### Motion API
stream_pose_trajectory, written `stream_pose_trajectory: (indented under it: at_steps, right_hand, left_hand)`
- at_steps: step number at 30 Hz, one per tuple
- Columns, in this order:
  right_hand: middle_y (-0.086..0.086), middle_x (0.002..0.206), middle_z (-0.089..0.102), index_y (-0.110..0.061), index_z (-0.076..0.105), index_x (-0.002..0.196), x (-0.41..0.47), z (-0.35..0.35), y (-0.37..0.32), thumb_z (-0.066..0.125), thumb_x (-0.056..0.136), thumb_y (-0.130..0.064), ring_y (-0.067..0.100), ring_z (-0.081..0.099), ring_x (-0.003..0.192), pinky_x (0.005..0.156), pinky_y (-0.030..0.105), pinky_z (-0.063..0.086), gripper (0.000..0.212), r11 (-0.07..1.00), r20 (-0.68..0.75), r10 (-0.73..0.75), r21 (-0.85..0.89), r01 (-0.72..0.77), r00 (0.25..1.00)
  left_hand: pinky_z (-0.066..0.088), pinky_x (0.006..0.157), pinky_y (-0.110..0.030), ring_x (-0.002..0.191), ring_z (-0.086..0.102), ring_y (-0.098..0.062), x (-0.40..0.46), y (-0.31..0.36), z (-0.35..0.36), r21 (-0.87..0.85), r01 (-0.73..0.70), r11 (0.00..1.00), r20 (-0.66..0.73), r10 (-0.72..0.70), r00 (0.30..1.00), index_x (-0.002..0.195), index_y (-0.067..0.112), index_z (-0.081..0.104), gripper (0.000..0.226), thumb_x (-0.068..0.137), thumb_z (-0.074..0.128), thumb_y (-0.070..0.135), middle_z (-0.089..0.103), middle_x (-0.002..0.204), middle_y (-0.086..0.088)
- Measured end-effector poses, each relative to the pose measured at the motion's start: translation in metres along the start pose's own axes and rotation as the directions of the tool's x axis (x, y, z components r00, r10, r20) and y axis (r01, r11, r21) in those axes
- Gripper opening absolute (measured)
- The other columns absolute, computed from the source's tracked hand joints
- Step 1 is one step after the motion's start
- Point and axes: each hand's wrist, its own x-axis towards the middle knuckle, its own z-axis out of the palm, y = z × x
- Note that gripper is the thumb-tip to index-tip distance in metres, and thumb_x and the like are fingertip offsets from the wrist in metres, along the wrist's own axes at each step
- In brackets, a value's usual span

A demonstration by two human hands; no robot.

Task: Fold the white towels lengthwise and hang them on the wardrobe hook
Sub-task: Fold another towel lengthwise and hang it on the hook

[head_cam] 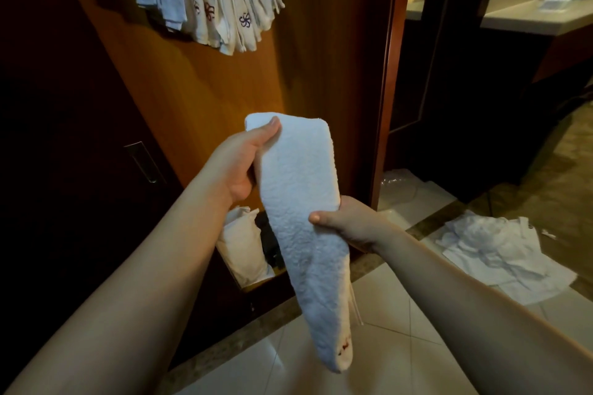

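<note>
Towel point(300, 218) folded into a long narrow strip hangs between your hands before the open wardrobe point(205, 99). Your left hand point(242, 163) pinches its upper end, thumb across the top face and the other fingers hidden behind; your right hand point(346, 221) grips it near the middle, thumb pressed on the front, the lower end drooping free above the floor point(385, 314). The terry looks soft, light and limp, so it will likely sag and unfold wherever it goes unsupported; judge the folded top edge and midpoint the safest places to hold. Above, well apart from your hands, a bunch of hung towels point(221, 0) with embroidered emblems drapes against the wood panel; the hook itself is hidden. More crumpled white towels point(494, 250) lie on the floor to your right.
</note>
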Motion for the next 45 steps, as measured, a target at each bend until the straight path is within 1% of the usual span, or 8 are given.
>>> stream_pose_trajectory:
  at_steps: [7, 11, 25, 30, 34, 37, 40, 45]
  right_hand:
    - [0.007, 0.105, 0.076, -0.014, 0.077, 0.101, 0.001, -0.018, -0.010, 0.097, 0.038, -0.060, 0.024, 0.072, 0.104, 0.090, 0.037, 0.056, 0.081, 0.921, 0.229, 0.083, 0.353, -0.162, 0.970]
    - [0.010, 0.111, 0.074, -0.009, 0.067, 0.116, -0.002, -0.021, -0.011, 0.103, 0.034, -0.043, 0.029, 0.067, 0.112, 0.103, 0.047, 0.050, 0.096, 0.898, 0.284, 0.159, 0.355, -0.258, 0.946]
    - [0.012, 0.112, 0.075, -0.011, 0.081, 0.103, -0.006, -0.014, -0.014, 0.101, 0.046, -0.028, 0.027, 0.072, 0.104, 0.086, 0.038, 0.059, 0.063, 0.806, 0.386, 0.066, 0.522, -0.277, 0.920]
    - [0.011, 0.116, 0.074, -0.010, 0.065, 0.121, -0.006, -0.018, -0.043, 0.100, 0.046, -0.044, 0.027, 0.070, 0.110, 0.092, 0.039, 0.058, 0.089, 0.859, 0.286, 0.110, 0.454, -0.236, 0.952]
    - [0.009, 0.117, 0.074, -0.014, 0.067, 0.118, -0.001, -0.023, -0.081, 0.073, 0.078, -0.049, 0.024, 0.070, 0.110, 0.093, 0.037, 0.056, 0.054, 0.896, 0.124, 0.085, 0.425, -0.130, 0.989]
    - [0.011, 0.114, 0.075, -0.015, 0.075, 0.107, 0.006, -0.030, -0.110, 0.067, 0.080, -0.053, 0.024, 0.072, 0.107, 0.088, 0.036, 0.059, 0.047, 0.885, -0.055, 0.011, 0.465, 0.016, 0.998]
    - [0.011, 0.120, 0.073, -0.012, 0.068, 0.122, 0.012, -0.039, -0.132, 0.065, 0.080, -0.054, 0.026, 0.070, 0.111, 0.092, 0.038, 0.058, 0.059, 0.856, -0.171, -0.054, 0.499, 0.134, 0.984]
    - [0.008, 0.120, 0.073, -0.014, 0.063, 0.129, 0.018, -0.046, -0.157, 0.059, 0.093, -0.056, 0.024, 0.069, 0.113, 0.101, 0.041, 0.052, 0.056, 0.870, -0.264, -0.100, 0.444, 0.213, 0.959]
  left_hand:
    - [0.060, 0.067, -0.044, 0.090, 0.076, -0.028, 0.007, 0.021, 0.010, -0.059, 0.045, 0.997, 0.048, -0.042, 0.998, 0.125, 0.012, 0.058, 0.063, 0.072, 0.083, 0.036, 0.078, 0.098, -0.011]
    - [0.061, 0.068, -0.045, 0.089, 0.076, -0.029, 0.010, 0.035, 0.024, -0.058, 0.076, 0.995, 0.041, -0.074, 0.996, 0.122, 0.011, 0.060, 0.047, 0.084, 0.077, 0.032, 0.078, 0.099, -0.012]
    - [0.061, 0.071, -0.053, 0.082, 0.076, -0.035, 0.046, 0.055, 0.034, -0.066, 0.158, 0.985, -0.029, -0.160, 0.987, 0.118, 0.014, 0.056, 0.034, 0.091, 0.073, 0.026, 0.077, 0.094, -0.015]
    - [0.062, 0.064, -0.042, 0.087, 0.077, -0.030, 0.056, 0.046, 0.028, -0.012, 0.186, 0.983, -0.037, -0.186, 0.982, 0.120, 0.011, 0.061, 0.033, 0.102, 0.056, 0.037, 0.078, 0.097, -0.013]
    - [0.061, 0.068, -0.040, 0.094, 0.075, -0.033, 0.057, 0.025, 0.007, 0.131, 0.223, 0.966, 0.074, -0.234, 0.969, 0.119, 0.009, 0.064, 0.062, 0.102, 0.035, 0.061, 0.074, 0.113, -0.019]
    - [0.060, 0.074, -0.040, 0.096, 0.074, -0.027, 0.050, 0.006, 0.002, 0.169, 0.147, 0.975, 0.140, -0.172, 0.975, 0.122, 0.015, 0.064, 0.047, 0.103, 0.044, 0.053, 0.063, 0.134, -0.019]
    - [0.054, 0.097, -0.050, 0.120, 0.065, -0.027, 0.043, -0.012, -0.003, 0.083, 0.062, 0.995, 0.268, -0.082, 0.960, 0.136, 0.032, 0.061, 0.071, 0.086, 0.046, 0.080, 0.064, 0.137, -0.006]
    - [0.058, 0.090, -0.040, 0.121, 0.065, -0.029, 0.026, -0.024, -0.016, 0.046, -0.096, 0.994, 0.391, 0.071, 0.918, 0.124, 0.027, 0.071, 0.072, 0.070, 0.071, 0.075, 0.067, 0.131, -0.010]
